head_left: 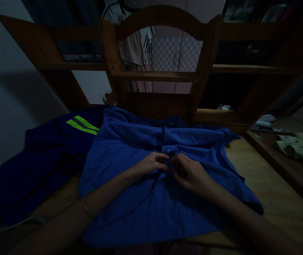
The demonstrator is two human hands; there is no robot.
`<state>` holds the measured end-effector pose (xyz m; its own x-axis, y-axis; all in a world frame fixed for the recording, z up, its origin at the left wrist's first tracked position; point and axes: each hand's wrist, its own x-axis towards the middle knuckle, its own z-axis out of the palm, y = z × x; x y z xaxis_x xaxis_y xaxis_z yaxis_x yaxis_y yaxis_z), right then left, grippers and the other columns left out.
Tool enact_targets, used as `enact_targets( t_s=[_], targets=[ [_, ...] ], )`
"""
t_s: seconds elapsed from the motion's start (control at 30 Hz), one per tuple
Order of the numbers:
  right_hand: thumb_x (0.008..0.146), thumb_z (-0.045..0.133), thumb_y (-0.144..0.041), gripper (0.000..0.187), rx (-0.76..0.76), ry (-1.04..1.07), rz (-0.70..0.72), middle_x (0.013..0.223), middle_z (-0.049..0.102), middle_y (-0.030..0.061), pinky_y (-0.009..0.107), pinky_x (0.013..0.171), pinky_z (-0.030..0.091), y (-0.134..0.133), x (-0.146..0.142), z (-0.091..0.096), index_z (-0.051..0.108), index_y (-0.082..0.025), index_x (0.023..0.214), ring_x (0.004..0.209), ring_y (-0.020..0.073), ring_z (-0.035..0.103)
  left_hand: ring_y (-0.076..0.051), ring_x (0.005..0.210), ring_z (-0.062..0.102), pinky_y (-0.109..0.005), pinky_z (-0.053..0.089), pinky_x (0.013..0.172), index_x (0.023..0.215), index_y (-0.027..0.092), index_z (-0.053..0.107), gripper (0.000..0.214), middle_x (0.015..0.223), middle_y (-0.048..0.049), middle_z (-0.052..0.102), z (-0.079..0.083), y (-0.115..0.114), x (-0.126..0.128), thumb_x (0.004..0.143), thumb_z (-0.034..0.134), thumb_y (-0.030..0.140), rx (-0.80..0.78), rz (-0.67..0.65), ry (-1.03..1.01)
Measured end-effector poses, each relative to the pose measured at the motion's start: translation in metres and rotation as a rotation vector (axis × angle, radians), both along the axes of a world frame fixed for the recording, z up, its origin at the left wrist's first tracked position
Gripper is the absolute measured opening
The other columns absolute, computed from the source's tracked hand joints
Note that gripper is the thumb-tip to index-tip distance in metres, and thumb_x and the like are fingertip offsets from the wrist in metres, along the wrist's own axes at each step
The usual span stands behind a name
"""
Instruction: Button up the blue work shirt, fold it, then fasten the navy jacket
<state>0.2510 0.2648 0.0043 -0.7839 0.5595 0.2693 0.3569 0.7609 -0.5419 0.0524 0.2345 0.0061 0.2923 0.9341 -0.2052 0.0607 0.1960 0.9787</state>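
Note:
A blue button-up shirt point(130, 156) lies spread flat on a wooden surface point(270, 177), collar toward the far side. My left hand point(152, 163) and my right hand point(191, 173) meet at the shirt's front placket, just below a fastened button. Both hands have their fingers pinched together on the placket fabric. What sits between the fingertips is too small and dark to make out. A thin bracelet circles my left wrist.
A darker blue garment point(45, 159) with yellow-green reflective stripes point(83, 124) lies to the left, partly under the shirt. A wooden headboard with shelves point(162, 76) stands behind. Pale crumpled cloth point(300, 148) lies at the right. The room is dim.

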Motion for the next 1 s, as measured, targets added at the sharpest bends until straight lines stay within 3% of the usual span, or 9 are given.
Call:
enact_targets(
  t_s=[1.0],
  targets=[
    [0.081, 0.053, -0.010, 0.032, 0.043, -0.022, 0.016, 0.099, 0.050, 0.0017, 0.025, 0.064, 0.038, -0.0017, 0.0000, 0.0002, 0.044, -0.020, 0.110, 0.077, 0.0141, 0.050, -0.015, 0.077, 0.055, -0.021, 0.038, 0.068, 0.091, 0.009, 0.066, 0.031, 0.084, -0.0053, 0.063, -0.0042, 0.0015, 0.0003, 0.062, 0.055, 0.012, 0.040, -0.004, 0.034]
  ],
)
